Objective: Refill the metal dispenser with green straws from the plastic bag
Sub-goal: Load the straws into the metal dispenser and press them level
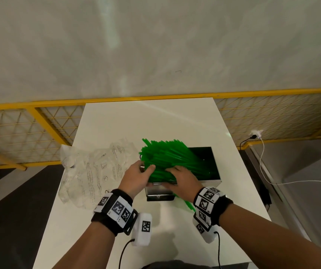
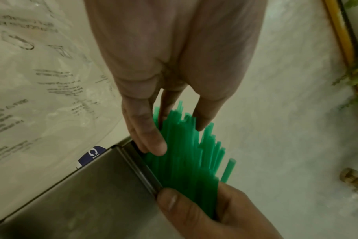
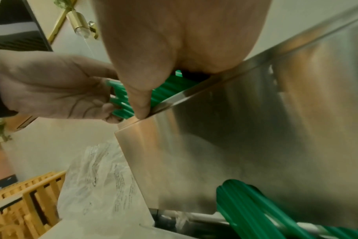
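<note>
The loading step looks to be in hand: a thick bundle of translucent green plastic straws (image 1: pixel 167 158) lies slanted across the open top of the rectangular brushed-metal dispenser box (image 1: pixel 214 171), which stands on the white table (image 1: pixel 155 117); the far ends fan out past the box's left edge while the near part sits over the front rim; I judge the bundle is only part-way in, since it rides skewed and proud of the opening rather than lying flat inside. A few loose green straws (image 1: pixel 186 204) poke out below the box's front, by the right wrist. The crumpled clear plastic bag with black print (image 1: pixel 90 171) lies just left of the box, slack, and seems emptied, though I cannot be sure.

The left hand (image 1: pixel 134 177) clasps the bundle from the left, thumb over the top and fingers (image 2: pixel 151 139) curled in against the straws beside the box's rim; the right hand (image 1: pixel 183 179) presses down on the bundle from above with fingers bent around it, its thumb (image 3: pixel 141 103) resting at the metal edge.

The next move, to my eye, calls for turning the bundle parallel to the box's long side and easing it down level; the straws are slick and light, so a loosened grip could let them splay over the rim.
</note>
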Available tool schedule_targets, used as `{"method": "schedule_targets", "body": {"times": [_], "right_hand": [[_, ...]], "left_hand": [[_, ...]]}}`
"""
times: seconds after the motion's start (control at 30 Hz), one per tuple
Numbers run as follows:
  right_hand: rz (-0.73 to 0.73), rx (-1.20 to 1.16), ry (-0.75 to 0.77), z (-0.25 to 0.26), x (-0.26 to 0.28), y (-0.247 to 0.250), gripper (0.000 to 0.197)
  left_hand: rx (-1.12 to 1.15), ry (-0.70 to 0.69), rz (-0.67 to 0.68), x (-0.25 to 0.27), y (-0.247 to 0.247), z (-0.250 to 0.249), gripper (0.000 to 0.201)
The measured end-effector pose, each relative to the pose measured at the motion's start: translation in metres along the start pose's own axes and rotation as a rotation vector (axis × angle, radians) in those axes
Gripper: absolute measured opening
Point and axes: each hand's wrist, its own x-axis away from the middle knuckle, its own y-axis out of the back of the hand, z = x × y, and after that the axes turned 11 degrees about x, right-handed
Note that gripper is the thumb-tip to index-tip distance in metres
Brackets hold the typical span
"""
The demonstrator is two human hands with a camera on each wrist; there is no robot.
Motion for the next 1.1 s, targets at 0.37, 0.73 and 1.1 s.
{"method": "schedule_targets", "body": {"times": [0.37,0.73,1.1], "right_hand": [[0.155,-0.246,-0.039,0.005,-0.009,0.010,0.030],[0.228,-0.346,-0.045,0.003,-0.018,0.012,0.030],[0.125,-0.116,0.070,0.017,-0.012,0.031,0.041]], "left_hand": [[-0.093,-0.140,-0.043,-0.001,0.009,0.002,0.040],[-0.163,-0.220,-0.050,0.004,0.026,0.000,0.011],[0.034,-0.164,0.104,0.010,0.016,-0.005,0.018]]}}
